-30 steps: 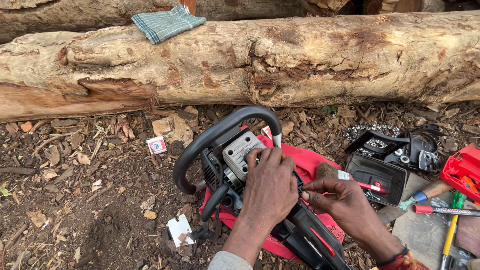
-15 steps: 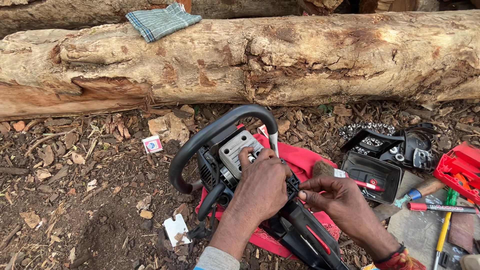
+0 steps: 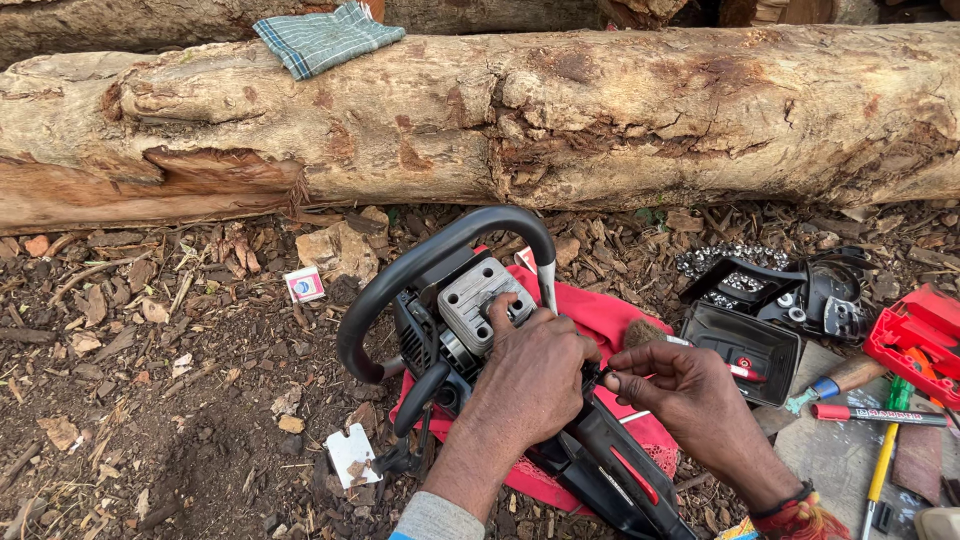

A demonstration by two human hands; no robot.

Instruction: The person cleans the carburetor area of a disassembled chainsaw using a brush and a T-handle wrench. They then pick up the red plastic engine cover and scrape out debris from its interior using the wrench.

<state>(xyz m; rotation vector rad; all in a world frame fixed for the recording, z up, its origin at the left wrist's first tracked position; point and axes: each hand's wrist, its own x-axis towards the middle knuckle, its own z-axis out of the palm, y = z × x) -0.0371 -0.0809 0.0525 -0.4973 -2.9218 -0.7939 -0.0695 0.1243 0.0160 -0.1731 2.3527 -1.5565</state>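
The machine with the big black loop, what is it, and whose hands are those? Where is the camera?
The camera sits on the person's head and looks down, so these are that person's own hands. The machine is a chainsaw body with its cover off, lying on a red cloth on ground covered in bark chips. The black loop is its handle. The left hand rests on the engine; the right hand pinches something small beside it. A big log lies behind, with a checked cloth on top. Tools lie at the right.

A small box (image 3: 304, 285) — white, red-edged (blue mark) — lies on the bark litter.
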